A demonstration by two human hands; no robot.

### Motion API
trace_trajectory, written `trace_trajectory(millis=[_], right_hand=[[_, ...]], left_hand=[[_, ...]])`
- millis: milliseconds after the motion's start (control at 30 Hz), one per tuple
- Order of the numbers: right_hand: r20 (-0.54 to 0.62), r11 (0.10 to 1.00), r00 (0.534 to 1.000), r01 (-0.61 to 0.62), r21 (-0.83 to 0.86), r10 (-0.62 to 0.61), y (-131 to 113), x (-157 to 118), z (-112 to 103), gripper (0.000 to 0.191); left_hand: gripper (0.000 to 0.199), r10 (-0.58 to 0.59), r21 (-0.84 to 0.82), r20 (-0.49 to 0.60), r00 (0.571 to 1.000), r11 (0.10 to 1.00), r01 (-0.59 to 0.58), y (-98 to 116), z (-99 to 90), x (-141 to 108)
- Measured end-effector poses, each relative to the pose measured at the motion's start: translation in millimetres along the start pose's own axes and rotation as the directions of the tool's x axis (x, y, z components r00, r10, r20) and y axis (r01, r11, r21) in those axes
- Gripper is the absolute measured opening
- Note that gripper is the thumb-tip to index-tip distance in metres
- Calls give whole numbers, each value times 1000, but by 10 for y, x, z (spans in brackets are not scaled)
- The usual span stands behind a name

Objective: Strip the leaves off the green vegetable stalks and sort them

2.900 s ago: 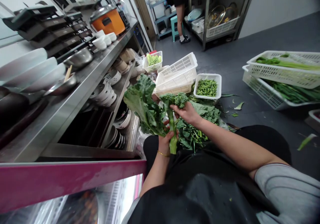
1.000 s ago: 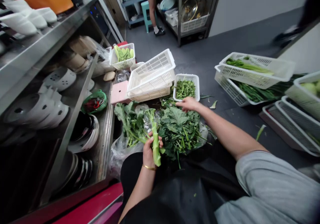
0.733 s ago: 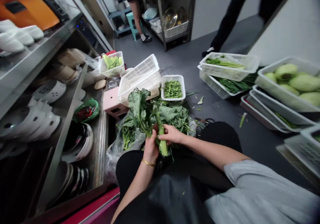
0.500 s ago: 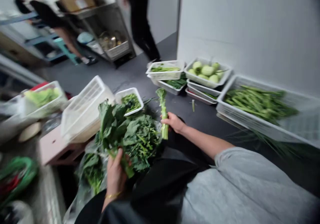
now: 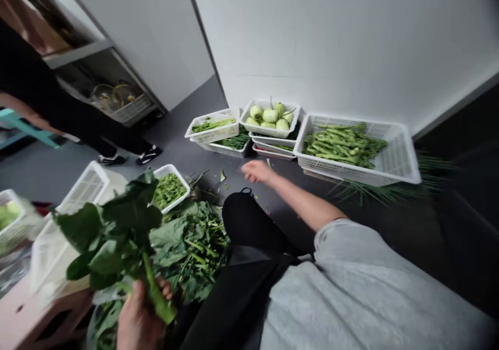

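Note:
My left hand [image 5: 136, 316], low in the view, is closed around a leafy green stalk [image 5: 158, 295]. The stalk's broad dark leaves [image 5: 125, 225] spread up and to the left, and its pale cut end points down to the right. My right hand [image 5: 257, 172] is stretched out over the dark floor, its fingers curled together. Whatever may be between those fingers is too small and blurred to tell. Between my knee and the crates lies a heap of loose green leaves and stems [image 5: 191, 241]. A large white basket [image 5: 397, 155] beyond my right hand holds peeled green stalks [image 5: 343, 144].
Stacked white baskets by the wall hold round pale green vegetables [image 5: 271, 115] and long greens [image 5: 212, 125]. A small white basket [image 5: 183, 196] of chopped greens stands beside the heap. White crates [image 5: 83, 194] rest on a pink box [image 5: 23, 308]. A person in black trousers [image 5: 74, 116] stands at left.
The peeled stalk has left my right hand. My left hand has raised its leafy stalk nearer the camera. The view has turned right, and the person in black now stands farther left in it.

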State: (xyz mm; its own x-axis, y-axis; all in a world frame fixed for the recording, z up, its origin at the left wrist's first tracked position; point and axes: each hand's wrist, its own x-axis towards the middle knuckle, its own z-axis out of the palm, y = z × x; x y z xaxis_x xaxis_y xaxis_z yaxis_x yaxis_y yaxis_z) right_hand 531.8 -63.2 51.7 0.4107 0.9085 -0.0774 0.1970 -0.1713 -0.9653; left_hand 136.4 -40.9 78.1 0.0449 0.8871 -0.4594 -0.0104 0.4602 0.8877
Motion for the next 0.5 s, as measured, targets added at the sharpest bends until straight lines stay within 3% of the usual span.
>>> trace_trajectory(millis=[33, 67, 133, 167, 200, 233, 300, 367, 433, 500], right_hand=[[176, 1000, 984, 7, 20, -11, -111, 24, 518, 39], [436, 999, 900, 15, 50, -35, -241, 3, 1031, 40], [713, 992, 689, 89, 93, -129, -523, -144, 1930, 40], [766, 984, 618, 141, 110, -175, -653, -230, 2289, 39], [775, 975, 596, 190, 117, -209, -765, -302, 2589, 36], [764, 967, 603, 231, 110, -231, -855, -358, 2841, 34], [714, 951, 650, 300, 75, -262, -951, -456, 3223, 29], [681, 927, 660, 368, 75, -317, -929, -606, 3444, 24], [682, 910, 630, 391, 135, -372, -814, -796, 3516, 21], [753, 934, 573, 323, 154, -323, -678, -924, 3514, 21]], left_hand=[[30, 17, -47, 2, 1000, 999, -17, 4, 28, -30], [29, 43, -76, -16, 999, 996, -44, 9, 45, -58], [33, 59, -137, -5, 998, 989, -59, 26, 24, -60], [36, 67, -174, 16, 998, 983, -63, 36, -25, -17], [39, 97, -224, -33, 995, 969, -102, 42, -104, 53], [42, 123, -266, -64, 990, 954, -136, 39, -211, 139], [43, 141, -343, -130, 981, 922, -178, -9, -471, 316], [40, 114, -427, -208, 972, 883, -195, -109, -737, 461], [37, 35, -531, -293, 955, 825, -193, -217, -974, 574], [34, -47, -627, -320, 946, 759, -175, -296, -1169, 658]])
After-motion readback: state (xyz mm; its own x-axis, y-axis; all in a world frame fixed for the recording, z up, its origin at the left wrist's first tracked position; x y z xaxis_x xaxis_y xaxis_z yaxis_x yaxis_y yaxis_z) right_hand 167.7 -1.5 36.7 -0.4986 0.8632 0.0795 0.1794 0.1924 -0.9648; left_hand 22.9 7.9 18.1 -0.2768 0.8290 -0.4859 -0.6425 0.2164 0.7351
